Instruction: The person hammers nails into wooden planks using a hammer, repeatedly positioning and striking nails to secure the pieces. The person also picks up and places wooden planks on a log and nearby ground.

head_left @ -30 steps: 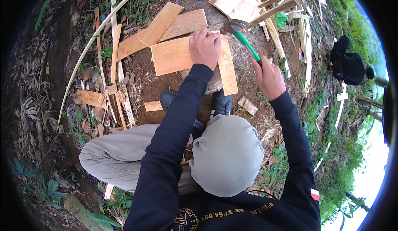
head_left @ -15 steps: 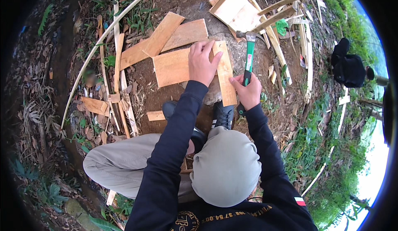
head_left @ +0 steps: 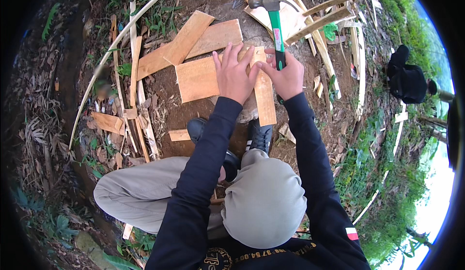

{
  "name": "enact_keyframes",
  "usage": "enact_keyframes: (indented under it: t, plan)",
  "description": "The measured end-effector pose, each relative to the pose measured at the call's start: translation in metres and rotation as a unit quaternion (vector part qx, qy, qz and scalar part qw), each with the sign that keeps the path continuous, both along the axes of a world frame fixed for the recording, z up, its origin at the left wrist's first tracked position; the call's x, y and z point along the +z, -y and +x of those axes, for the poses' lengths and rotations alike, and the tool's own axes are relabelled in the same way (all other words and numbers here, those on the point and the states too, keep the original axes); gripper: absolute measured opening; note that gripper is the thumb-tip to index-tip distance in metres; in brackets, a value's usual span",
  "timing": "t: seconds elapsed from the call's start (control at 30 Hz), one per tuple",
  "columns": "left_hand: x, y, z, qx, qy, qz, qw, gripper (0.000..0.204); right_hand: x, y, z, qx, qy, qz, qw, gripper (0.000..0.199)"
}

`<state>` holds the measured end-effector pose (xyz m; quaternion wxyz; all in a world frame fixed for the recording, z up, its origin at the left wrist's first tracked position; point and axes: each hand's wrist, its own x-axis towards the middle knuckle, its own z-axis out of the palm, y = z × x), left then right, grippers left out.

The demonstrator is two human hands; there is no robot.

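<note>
A wide wooden board (head_left: 195, 80) lies before me, with a narrower wooden board (head_left: 265, 100) across its right end. Over the spot where the two meet, my left hand (head_left: 235, 74) lies with its fingers spread, pressing on the wood. My right hand (head_left: 286, 75) grips a claw hammer (head_left: 277, 30) by its green and black handle, head pointing away from me. Its thumb and fingertips reach the narrow board's upper part beside my left thumb. Whether a nail sits between the fingertips is too small to tell.
Several loose boards (head_left: 214, 38) lie beyond my left hand. At the far right is a wooden piece with upright slats (head_left: 319, 24). Long strips (head_left: 137, 69) line the left side, under a bent pole (head_left: 104, 59). My shoe (head_left: 259, 137) is just below the narrow board.
My right hand has moved up along the narrow board, carrying the hammer farther away and slightly left. My left hand's fingers have spread and shifted slightly left.
</note>
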<state>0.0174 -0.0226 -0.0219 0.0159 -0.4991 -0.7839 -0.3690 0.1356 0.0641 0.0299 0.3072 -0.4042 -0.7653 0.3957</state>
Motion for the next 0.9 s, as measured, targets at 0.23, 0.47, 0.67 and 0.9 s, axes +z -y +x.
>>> enact_keyframes:
  t: [0.23,0.47,0.67,0.9]
  plan:
    - [0.0,0.0,0.0,0.004,-0.004,0.004,1.0,0.042,-0.002,-0.018,-0.028,-0.007,0.061,0.056,0.997,0.02]
    - [0.001,-0.001,0.0,0.002,0.001,0.005,1.0,0.042,-0.011,-0.026,-0.028,-0.013,0.058,0.099,0.993,0.028]
    - [-0.001,-0.001,0.0,0.005,0.024,0.003,1.0,0.044,-0.008,-0.026,-0.031,-0.002,0.079,0.085,0.993,0.02]
    - [0.001,-0.003,0.001,0.013,0.003,-0.004,1.0,0.044,-0.005,-0.031,-0.03,0.006,0.098,0.085,0.992,0.02]
